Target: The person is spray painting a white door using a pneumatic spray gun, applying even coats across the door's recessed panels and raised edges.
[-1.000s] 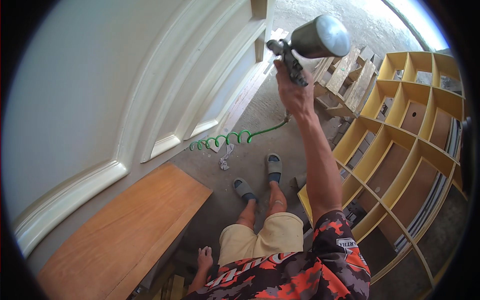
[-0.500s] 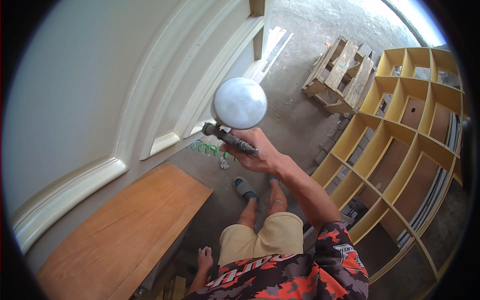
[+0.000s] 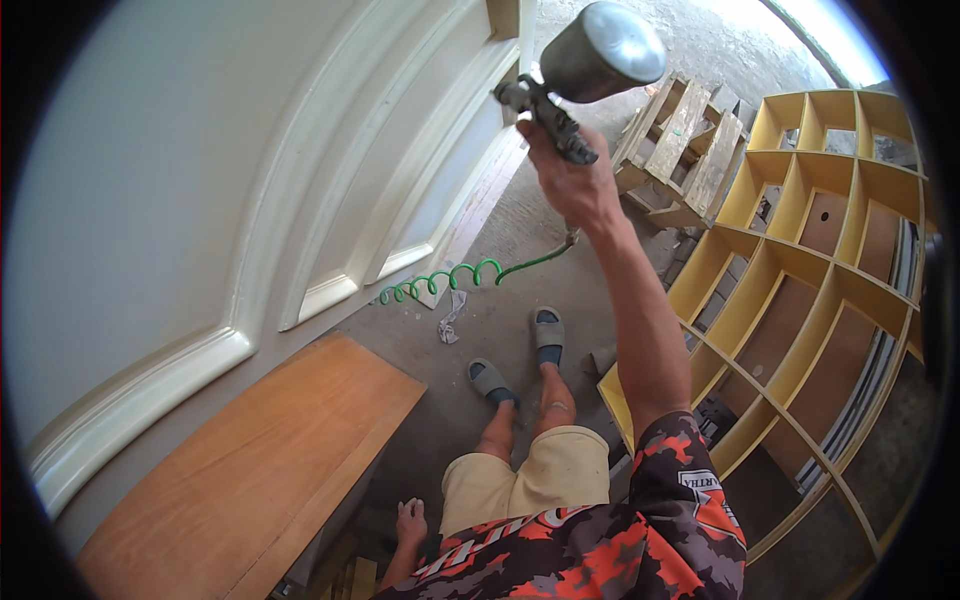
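Observation:
My right hand [image 3: 570, 170] grips a metal spray gun [image 3: 545, 115] with a silver cup [image 3: 605, 50] on top, raised near the upper middle beside a tall cream panel [image 3: 150, 190] with curved raised mouldings. A green coiled hose [image 3: 450, 275] runs from below the gun's handle toward the panel's foot. My left hand [image 3: 410, 520] hangs low at my side, beside an orange-brown wooden board [image 3: 255, 455], its fingers loosely apart with nothing seen in them.
A yellow wooden shelving frame [image 3: 840, 270] with many cubbies fills the right side. A rough wooden pallet-like stand [image 3: 685, 140] sits beyond it on the concrete floor [image 3: 490, 230]. A crumpled pale rag [image 3: 450, 315] lies near my sandalled feet.
My right hand and spray gun dipped down toward the middle half a second ago and are now raised again, slightly left of and higher than one second ago. My left hand stays in place.

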`<action>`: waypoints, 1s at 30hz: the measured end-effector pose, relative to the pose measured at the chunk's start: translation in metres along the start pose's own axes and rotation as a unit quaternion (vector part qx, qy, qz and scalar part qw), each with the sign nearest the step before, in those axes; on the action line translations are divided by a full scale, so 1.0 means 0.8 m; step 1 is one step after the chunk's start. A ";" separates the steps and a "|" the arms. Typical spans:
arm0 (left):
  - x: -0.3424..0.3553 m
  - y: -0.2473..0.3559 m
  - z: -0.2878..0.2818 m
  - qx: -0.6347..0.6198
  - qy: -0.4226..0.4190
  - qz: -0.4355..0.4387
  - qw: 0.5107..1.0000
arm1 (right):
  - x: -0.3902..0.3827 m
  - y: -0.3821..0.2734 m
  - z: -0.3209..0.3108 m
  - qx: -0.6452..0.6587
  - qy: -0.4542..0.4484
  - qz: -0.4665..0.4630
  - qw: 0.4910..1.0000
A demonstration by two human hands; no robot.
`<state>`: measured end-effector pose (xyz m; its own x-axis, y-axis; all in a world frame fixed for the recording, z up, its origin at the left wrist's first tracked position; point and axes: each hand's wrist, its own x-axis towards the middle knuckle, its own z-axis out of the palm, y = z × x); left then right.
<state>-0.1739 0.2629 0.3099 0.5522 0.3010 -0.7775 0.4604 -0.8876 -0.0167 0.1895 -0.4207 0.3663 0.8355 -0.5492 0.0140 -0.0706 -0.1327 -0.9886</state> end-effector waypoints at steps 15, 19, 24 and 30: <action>-0.009 0.007 0.005 0.000 0.005 -0.013 1.000 | 0.012 -0.004 -0.019 -0.035 0.089 -0.018 0.995; -0.010 0.011 0.006 0.004 0.004 -0.013 1.000 | -0.046 -0.011 0.012 -0.013 -0.004 -0.049 0.999; -0.010 0.006 0.012 -0.003 0.006 -0.015 1.000 | -0.126 -0.005 0.066 0.031 -0.126 -0.056 0.990; -0.011 -0.009 0.016 0.000 0.001 -0.017 1.000 | -0.190 -0.011 0.125 0.112 -0.175 -0.128 0.970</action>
<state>-0.1908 0.2620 0.3093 0.5373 0.3309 -0.7757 0.4792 -0.8767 -0.0420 0.1173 -0.2533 0.3575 0.9467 -0.2031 0.2500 0.2506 -0.0231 -0.9678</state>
